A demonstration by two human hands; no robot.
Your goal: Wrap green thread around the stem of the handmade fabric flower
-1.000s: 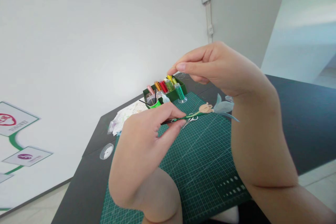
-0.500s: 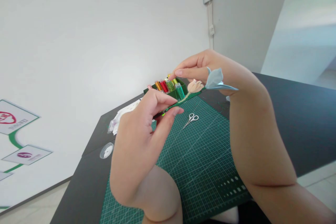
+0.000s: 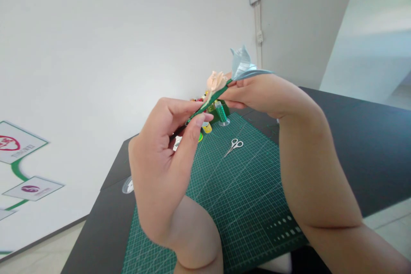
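Observation:
My left hand [image 3: 160,162] is closed, its thumb and fingers pinching the green stem [image 3: 212,100] of an artificial flower spray. A peach flower [image 3: 216,81] and a larger light-blue flower [image 3: 241,63] with a long blue petal sit along the stem's upper end. A dark, thin end runs down inside the left palm. My right hand [image 3: 263,92] is behind the flowers, fingers drawn together near the stem. Its fingertips are partly covered, so I cannot tell what they hold.
Small scissors [image 3: 236,144] lie on the green cutting mat [image 3: 244,197]. Behind the hands, a teal thread spool [image 3: 221,112] stands by a green box [image 3: 227,105] of spools, partly hidden. A clear round container [image 3: 127,185] sits on the black table [image 3: 99,218] at left.
The flower spray has moved up and left with my left hand and tilts more steeply. My right hand has shifted from beyond the stem to behind the flowers, so its fingertips are now covered.

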